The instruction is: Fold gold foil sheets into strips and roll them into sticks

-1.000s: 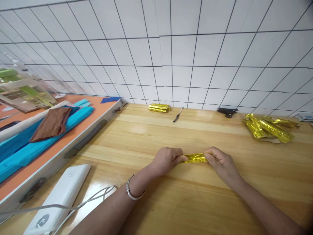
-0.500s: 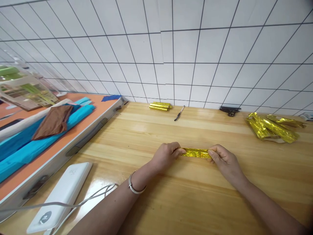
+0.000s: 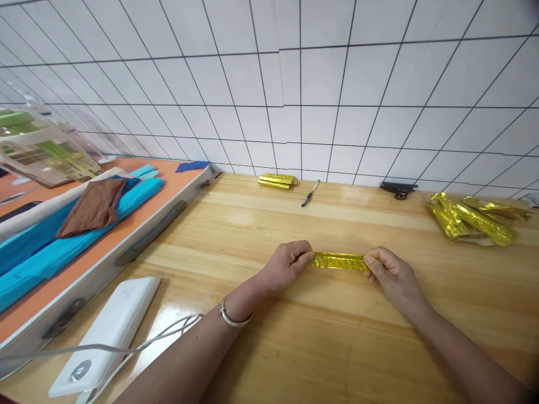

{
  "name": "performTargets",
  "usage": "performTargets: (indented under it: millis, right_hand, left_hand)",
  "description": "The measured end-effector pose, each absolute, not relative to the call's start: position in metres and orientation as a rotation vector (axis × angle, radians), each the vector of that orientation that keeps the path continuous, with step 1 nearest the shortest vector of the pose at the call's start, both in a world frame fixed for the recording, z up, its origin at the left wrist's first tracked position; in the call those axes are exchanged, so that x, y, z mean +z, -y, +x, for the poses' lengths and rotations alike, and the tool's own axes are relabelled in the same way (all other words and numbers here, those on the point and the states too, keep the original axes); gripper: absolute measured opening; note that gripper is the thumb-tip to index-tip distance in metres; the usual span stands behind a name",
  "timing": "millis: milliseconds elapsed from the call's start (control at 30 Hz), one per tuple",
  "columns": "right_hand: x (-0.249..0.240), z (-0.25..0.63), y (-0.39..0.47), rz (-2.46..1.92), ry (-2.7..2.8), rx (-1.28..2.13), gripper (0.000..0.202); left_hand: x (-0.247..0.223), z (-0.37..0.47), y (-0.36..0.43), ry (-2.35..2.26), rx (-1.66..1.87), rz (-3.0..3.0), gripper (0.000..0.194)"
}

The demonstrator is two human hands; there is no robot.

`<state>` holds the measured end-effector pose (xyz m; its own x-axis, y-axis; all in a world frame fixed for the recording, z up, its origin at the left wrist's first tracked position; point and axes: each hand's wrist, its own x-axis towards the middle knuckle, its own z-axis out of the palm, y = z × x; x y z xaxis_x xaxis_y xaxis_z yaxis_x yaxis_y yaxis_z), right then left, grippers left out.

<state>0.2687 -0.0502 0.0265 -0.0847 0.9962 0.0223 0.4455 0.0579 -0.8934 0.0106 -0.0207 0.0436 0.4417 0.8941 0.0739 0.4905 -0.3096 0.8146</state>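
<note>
A strip of shiny gold foil [image 3: 340, 261] is stretched level between my two hands, over the middle of the wooden table. My left hand [image 3: 288, 264] pinches its left end between thumb and fingers; a bracelet circles that wrist. At the opposite end, my right hand [image 3: 391, 275] is closed on the foil with the thumb on top. The fingertips under the strip are partly hidden. Beyond the hands, close to the wall, lie several small gold foil rolls [image 3: 277, 180] and a pen [image 3: 310, 194].
Crumpled gold foil [image 3: 469, 219] lies at the right, near a black clip-like object [image 3: 399, 189]. On the left, a white power bank [image 3: 105, 334] with a cable rests beside an orange-topped board [image 3: 177, 185] carrying blue rolls [image 3: 138, 200], brown material [image 3: 90, 207] and a clear container [image 3: 50, 151].
My hands have moved slightly apart, and a bit more of the gold foil strip shows between them. Both keep their hold on it. The view has shifted a little.
</note>
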Motion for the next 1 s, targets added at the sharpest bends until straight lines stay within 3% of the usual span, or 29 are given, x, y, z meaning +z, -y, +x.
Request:
performTargets:
  millis: [533,800,1000]
  right_hand:
    - [0.021,0.262,0.054,-1.455,1.465,1.026,0.028]
    - [0.024,0.266,0.053,-1.465,1.722,1.166,0.03]
    - [0.03,0.263,0.047,-1.393,2.207,0.668,0.021]
  left_hand:
    - [0.023,0.027,0.03,-1.169,0.865,1.755,0.034]
    - [0.022,0.02,0.023,-1.381,0.886,1.879,0.034]
    - [0.02,0.027,0.028,-1.331,0.734,2.175,0.026]
